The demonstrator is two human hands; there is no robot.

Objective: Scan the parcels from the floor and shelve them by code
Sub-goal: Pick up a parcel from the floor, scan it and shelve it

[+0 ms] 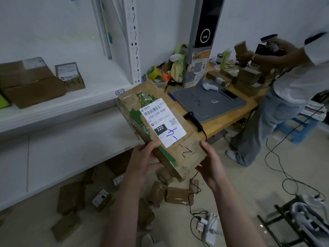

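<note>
1. While both hands held it, the brown parcel [179, 148] was up in the air in front of the person, above the floor and near the front edge of the white shelf [58, 111].
2. The left hand [142, 161] gripped the near left side of the parcel, with the thumb on top and the fingers curled under it.
3. The right hand [209, 164] gripped the near right corner in the same way, the thumb lying along the top edge.
4. The parcel was tilted, and its white label [162, 122] faced up. The label showed "220-220-C40", and blue handwritten marks ran across the label and the cardboard.
5. On the upper shelf stood a large box [32, 84] and, just beside it, a smaller box [70, 75] with a label.
6. Many other parcels [179, 196] lay scattered on the floor under the hands, some partly below the shelf.
7. On the wooden table [224, 124] stood a grey scanning stand [210, 104], and a black handheld scanner [193, 120] with a cable lay at the table's edge.
8. At the far end of the table a second person [284, 90] held a small box and a scanner.
</note>
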